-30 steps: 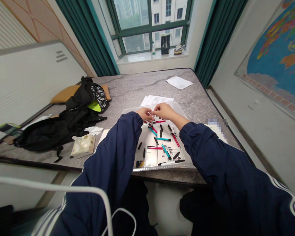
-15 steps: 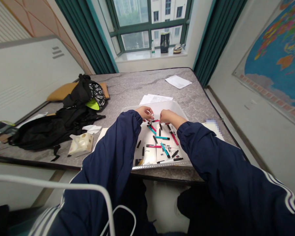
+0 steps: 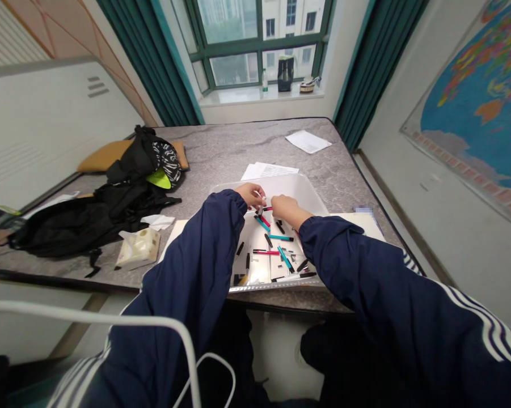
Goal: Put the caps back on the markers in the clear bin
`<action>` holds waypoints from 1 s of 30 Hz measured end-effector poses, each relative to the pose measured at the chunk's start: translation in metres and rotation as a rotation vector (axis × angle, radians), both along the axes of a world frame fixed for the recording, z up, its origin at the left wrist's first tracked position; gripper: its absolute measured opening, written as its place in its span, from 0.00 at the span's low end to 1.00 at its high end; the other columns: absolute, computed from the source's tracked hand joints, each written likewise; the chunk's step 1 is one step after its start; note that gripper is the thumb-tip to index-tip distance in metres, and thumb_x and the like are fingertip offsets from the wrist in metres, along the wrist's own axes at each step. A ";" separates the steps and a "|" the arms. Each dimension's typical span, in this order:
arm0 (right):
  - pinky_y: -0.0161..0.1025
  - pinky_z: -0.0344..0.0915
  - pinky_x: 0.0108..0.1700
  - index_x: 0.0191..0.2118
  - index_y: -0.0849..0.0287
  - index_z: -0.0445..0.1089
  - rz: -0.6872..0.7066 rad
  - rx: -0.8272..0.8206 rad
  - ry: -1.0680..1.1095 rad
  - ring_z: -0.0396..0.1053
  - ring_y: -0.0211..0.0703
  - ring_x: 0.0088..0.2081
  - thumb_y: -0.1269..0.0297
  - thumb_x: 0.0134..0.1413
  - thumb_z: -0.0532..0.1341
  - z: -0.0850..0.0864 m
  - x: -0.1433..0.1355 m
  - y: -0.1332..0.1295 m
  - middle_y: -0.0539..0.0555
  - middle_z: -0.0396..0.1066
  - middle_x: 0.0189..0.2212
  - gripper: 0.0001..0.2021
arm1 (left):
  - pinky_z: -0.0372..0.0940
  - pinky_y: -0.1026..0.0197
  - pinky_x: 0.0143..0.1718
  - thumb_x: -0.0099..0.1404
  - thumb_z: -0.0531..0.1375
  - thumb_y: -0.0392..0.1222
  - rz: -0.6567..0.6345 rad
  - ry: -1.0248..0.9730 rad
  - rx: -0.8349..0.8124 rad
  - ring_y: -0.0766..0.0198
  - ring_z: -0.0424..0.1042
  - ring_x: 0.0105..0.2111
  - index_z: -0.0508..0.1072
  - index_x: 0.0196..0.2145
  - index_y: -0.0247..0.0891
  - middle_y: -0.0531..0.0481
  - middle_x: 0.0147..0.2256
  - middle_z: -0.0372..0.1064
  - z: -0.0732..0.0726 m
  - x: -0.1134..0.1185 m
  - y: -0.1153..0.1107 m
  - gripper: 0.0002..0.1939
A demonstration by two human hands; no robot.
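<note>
Over the far part of a translucent white tray [image 3: 306,184], my left hand [image 3: 250,196] pinches a slim white-and-grey pen-like piece [image 3: 261,208], held roughly upright. My right hand [image 3: 286,208] is close beside it on the right, fingers curled in; whatever they grip is hidden behind the hand. Below the hands, loose pen parts lie scattered in the tray: a teal pen barrel [image 3: 281,238], another teal one with a black end [image 3: 286,259], a red one [image 3: 267,253] and several black caps. A white pen with a black end [image 3: 292,277] rests by the near rim.
Printed papers [image 3: 270,170] lie behind the tray, another sheet [image 3: 308,141] farther back. To the left are a tissue box [image 3: 139,248] and a black backpack [image 3: 80,224]. A white cable or tube [image 3: 153,322] crosses the lower left foreground.
My right hand has moved left, nearer to my left hand, and the right sleeve now covers more of the tray's right side. My left hand has stayed almost still.
</note>
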State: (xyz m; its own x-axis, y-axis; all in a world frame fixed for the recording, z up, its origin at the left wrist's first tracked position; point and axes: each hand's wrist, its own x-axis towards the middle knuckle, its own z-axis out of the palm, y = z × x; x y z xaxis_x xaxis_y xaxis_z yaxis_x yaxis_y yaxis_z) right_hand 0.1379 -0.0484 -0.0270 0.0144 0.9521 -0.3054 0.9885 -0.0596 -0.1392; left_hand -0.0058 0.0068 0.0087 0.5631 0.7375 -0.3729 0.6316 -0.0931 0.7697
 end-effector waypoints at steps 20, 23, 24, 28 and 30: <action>0.27 0.67 0.25 0.29 0.66 0.75 -0.215 0.114 0.897 0.71 0.34 0.23 0.68 0.52 0.66 0.033 0.007 0.010 0.58 0.76 0.27 0.06 | 0.64 0.66 0.28 0.51 0.69 0.35 0.000 0.097 -0.006 0.63 0.77 0.31 0.68 0.33 0.36 0.45 0.38 0.79 0.000 -0.003 0.003 0.14; 0.27 0.67 0.25 0.30 0.66 0.75 -0.215 0.128 0.890 0.71 0.34 0.24 0.68 0.52 0.66 0.031 0.007 0.011 0.57 0.76 0.26 0.05 | 0.64 0.66 0.28 0.51 0.69 0.35 -0.003 0.091 -0.010 0.63 0.77 0.31 0.68 0.33 0.36 0.46 0.38 0.79 0.001 -0.003 0.002 0.14; 0.27 0.67 0.25 0.30 0.66 0.75 -0.217 0.135 0.885 0.71 0.34 0.24 0.68 0.52 0.66 0.030 0.007 0.011 0.56 0.76 0.26 0.05 | 0.64 0.66 0.28 0.51 0.69 0.35 -0.002 0.090 -0.009 0.63 0.77 0.31 0.68 0.33 0.36 0.46 0.38 0.79 0.002 -0.003 0.002 0.14; 0.28 0.67 0.25 0.31 0.65 0.76 -0.187 0.143 0.819 0.71 0.34 0.23 0.67 0.49 0.68 0.030 0.009 0.012 0.56 0.77 0.27 0.06 | 0.64 0.66 0.28 0.50 0.70 0.36 -0.004 0.090 -0.012 0.63 0.77 0.31 0.69 0.34 0.36 0.46 0.37 0.79 0.000 -0.004 0.004 0.15; 0.28 0.67 0.24 0.32 0.65 0.75 -0.176 0.135 0.789 0.71 0.34 0.23 0.65 0.49 0.69 0.030 0.009 0.011 0.57 0.77 0.28 0.08 | 0.64 0.67 0.28 0.49 0.70 0.37 -0.006 0.085 -0.015 0.64 0.77 0.31 0.70 0.34 0.36 0.46 0.37 0.79 -0.001 -0.004 0.005 0.16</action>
State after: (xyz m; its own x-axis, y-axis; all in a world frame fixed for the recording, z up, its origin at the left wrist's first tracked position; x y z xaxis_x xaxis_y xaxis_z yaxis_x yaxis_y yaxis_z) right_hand 0.1469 -0.0373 0.0025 -0.0042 0.9853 -0.1710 0.5743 -0.1376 -0.8070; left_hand -0.0101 0.0123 0.0075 0.5332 0.7282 -0.4307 0.6941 -0.0855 0.7148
